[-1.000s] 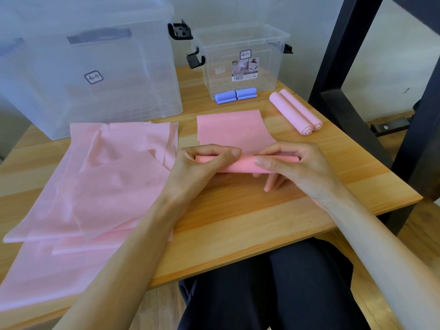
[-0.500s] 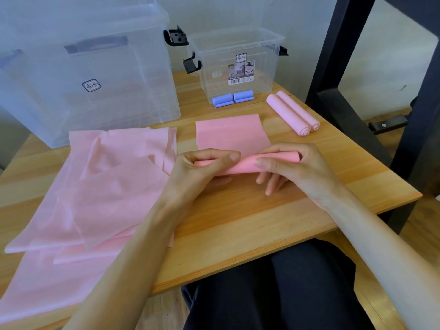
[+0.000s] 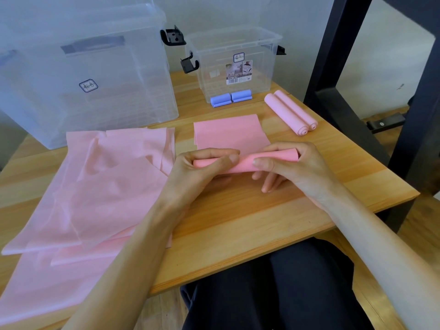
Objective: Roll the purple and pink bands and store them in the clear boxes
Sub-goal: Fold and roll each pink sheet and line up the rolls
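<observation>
A pink band (image 3: 229,134) lies flat on the wooden table, its near end wound into a roll (image 3: 245,161). My left hand (image 3: 202,170) grips the roll's left end, thumb on top. My right hand (image 3: 290,167) grips its right end, some fingers stretched under it on the table. Two finished pink rolls (image 3: 291,111) lie side by side at the back right. Two purple rolls (image 3: 231,98) sit in front of the small clear box (image 3: 234,65). A large clear box (image 3: 81,67) stands at the back left.
A loose pile of flat pink bands (image 3: 100,186) covers the table's left half and hangs over its near edge. A black metal frame (image 3: 342,67) rises just right of the table. The wall is close behind the boxes.
Both hands have rolled the band a little further away from me; the roll is slightly thicker and the flat part shorter.
</observation>
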`<action>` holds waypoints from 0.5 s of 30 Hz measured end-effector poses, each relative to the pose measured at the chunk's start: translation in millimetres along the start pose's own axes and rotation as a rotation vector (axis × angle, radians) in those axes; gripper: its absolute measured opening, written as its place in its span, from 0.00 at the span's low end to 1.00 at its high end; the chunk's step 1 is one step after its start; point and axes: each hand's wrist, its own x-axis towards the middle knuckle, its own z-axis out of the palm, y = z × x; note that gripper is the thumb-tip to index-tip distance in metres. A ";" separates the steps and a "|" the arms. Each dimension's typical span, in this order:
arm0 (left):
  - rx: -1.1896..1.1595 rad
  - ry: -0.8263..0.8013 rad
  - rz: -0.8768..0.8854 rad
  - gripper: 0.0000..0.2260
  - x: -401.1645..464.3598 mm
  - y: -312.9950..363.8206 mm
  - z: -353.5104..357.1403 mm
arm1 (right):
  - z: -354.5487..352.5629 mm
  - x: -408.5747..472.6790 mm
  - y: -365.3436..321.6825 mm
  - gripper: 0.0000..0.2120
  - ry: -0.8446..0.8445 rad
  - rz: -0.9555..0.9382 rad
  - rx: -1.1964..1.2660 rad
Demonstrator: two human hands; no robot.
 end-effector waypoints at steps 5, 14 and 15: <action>0.056 0.022 0.050 0.06 -0.3 -0.4 0.7 | 1.1 0.6 -0.5 0.13 -0.004 0.004 0.009; 0.095 0.030 0.058 0.11 3.5 -3.8 -2.9 | 0.6 0.2 -0.2 0.13 -0.007 0.002 0.001; 0.112 0.029 0.076 0.11 3.0 -3.7 -2.7 | 0.3 0.2 0.0 0.14 -0.004 0.012 0.007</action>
